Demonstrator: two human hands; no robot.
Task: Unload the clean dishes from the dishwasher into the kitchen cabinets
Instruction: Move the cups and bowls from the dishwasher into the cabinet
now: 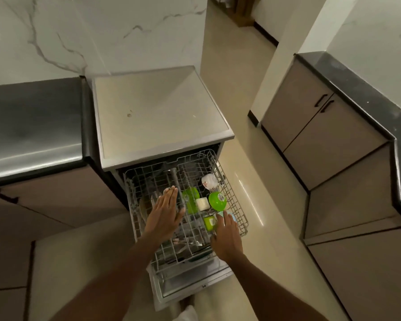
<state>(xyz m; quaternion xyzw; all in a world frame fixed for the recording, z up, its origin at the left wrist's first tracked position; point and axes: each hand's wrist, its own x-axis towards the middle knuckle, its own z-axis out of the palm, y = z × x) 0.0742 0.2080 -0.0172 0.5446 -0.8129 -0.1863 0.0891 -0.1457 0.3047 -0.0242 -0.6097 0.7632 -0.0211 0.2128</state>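
Dishwasher [162, 117] between dark counter [33, 126], cream floor [252, 170].

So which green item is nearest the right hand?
The small green cup at the rack's front, beside the right hand; the other two sit farther back.

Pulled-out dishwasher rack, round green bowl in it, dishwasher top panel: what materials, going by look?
Pulled-out dishwasher rack: thin grey-white wire grid, probably coated metal; no bare steel shine.
Round green bowl: saturated lime colour with a soft glossy highlight, likely plastic, though glazed ceramic is possible.
Dishwasher top panel: flat pale grey with a dull sheen and a folded front edge, looks like brushed or painted metal; uncertain.
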